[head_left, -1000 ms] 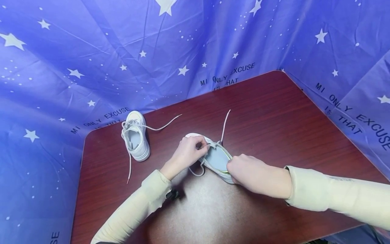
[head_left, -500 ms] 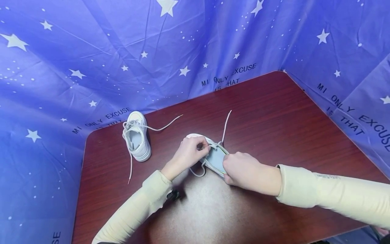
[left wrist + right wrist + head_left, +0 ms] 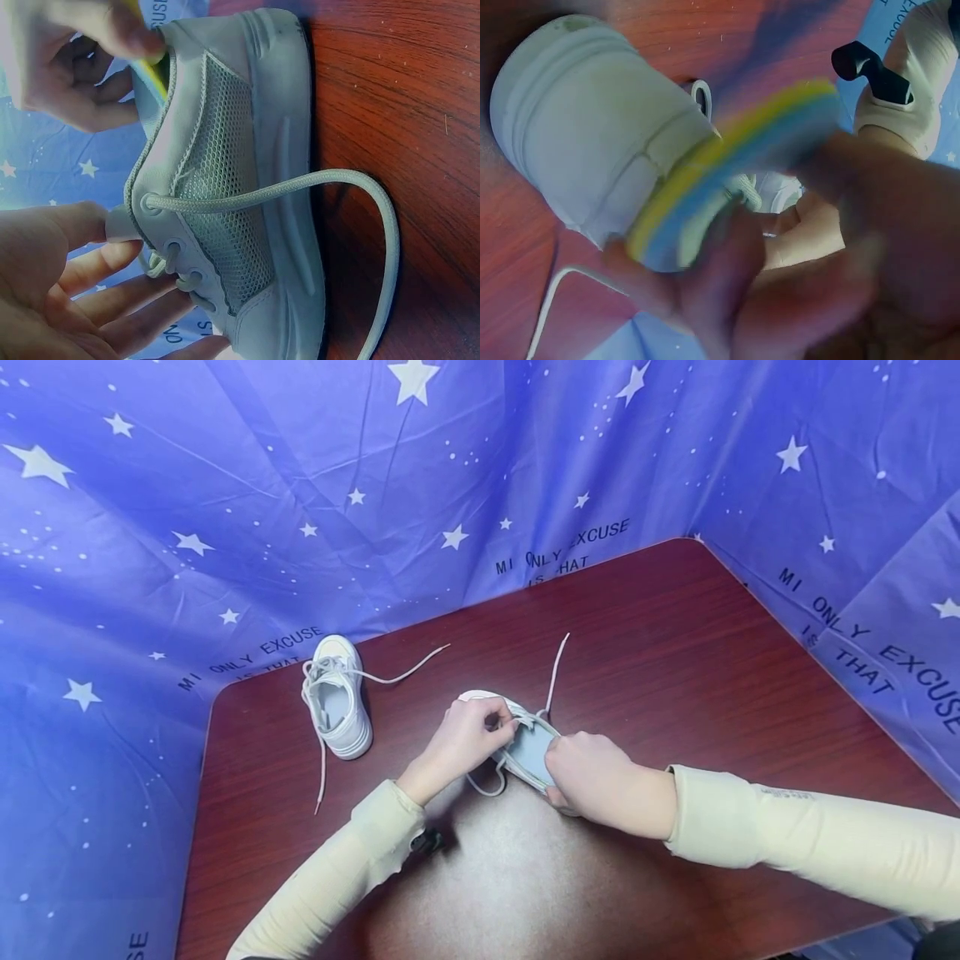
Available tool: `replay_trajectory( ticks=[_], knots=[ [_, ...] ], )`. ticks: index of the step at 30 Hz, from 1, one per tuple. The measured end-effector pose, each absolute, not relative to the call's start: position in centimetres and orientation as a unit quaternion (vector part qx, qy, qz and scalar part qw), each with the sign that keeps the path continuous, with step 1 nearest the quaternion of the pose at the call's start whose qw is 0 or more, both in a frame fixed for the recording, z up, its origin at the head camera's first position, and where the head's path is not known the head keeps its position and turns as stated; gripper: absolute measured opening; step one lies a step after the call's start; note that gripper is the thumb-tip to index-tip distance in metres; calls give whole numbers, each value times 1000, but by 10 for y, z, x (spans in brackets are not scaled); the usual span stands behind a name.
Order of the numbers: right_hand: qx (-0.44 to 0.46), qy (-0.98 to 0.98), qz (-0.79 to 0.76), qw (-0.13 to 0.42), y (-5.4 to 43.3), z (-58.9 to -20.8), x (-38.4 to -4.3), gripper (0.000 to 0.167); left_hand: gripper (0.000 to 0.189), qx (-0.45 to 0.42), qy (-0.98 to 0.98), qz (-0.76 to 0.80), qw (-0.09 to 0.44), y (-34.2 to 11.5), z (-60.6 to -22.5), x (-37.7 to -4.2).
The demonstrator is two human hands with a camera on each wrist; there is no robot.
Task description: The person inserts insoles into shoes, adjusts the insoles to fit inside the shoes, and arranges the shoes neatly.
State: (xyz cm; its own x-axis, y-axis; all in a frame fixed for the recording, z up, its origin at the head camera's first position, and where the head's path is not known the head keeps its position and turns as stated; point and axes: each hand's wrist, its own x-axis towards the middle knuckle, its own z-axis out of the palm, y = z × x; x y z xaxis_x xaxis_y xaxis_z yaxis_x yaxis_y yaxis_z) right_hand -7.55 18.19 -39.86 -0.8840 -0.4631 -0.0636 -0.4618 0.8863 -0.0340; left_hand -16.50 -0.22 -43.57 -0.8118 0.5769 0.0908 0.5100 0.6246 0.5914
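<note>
A white lace-up sneaker (image 3: 517,766) stands on the table, its toe pointing to the far left. My left hand (image 3: 467,733) pinches the shoe's tongue (image 3: 120,223) between thumb and forefinger, with its other fingers along the lacing. At the heel end, my right hand (image 3: 606,783) grips a light-blue insole (image 3: 531,750) with a yellow underside. In the right wrist view the heel end of the insole (image 3: 731,161) is bent up, blurred, between thumb and fingers. The front of the insole lies inside the shoe opening, its tip hidden.
A second white sneaker (image 3: 347,714) stands at the far left, its lace ends spread on the table. Loose lace (image 3: 557,672) from the nearer shoe trails beyond it. The dark red table (image 3: 675,652) meets a blue star-patterned curtain (image 3: 420,468) behind.
My right hand has moved left toward the shoe's toe with the insole, and less of the insole's bright edge shows. My left hand stays at the tongue.
</note>
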Motion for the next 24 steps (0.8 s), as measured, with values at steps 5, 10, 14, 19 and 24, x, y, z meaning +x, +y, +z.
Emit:
replay_trajectory(
  ticks=[5, 10, 14, 19, 24],
  knots=[
    [-255, 967, -30, -1, 184, -399, -77, 26, 16, 295, 900, 315, 51, -2, -437, -164],
    [-267, 963, -22, -24, 184, -402, -76, 27, 16, 297, 897, 327, 38, -1, -439, -162],
    [-274, 960, -17, -47, 182, -406, -74, 23, 18, 306, 893, 329, 23, -1, -440, -161],
    [-279, 958, -22, -67, 181, -411, -75, 22, 19, 317, 893, 320, 12, -1, -439, -160],
    [-281, 957, -29, -64, 181, -414, -79, 22, 19, 323, 893, 313, 14, -1, -440, -161]
  ],
)
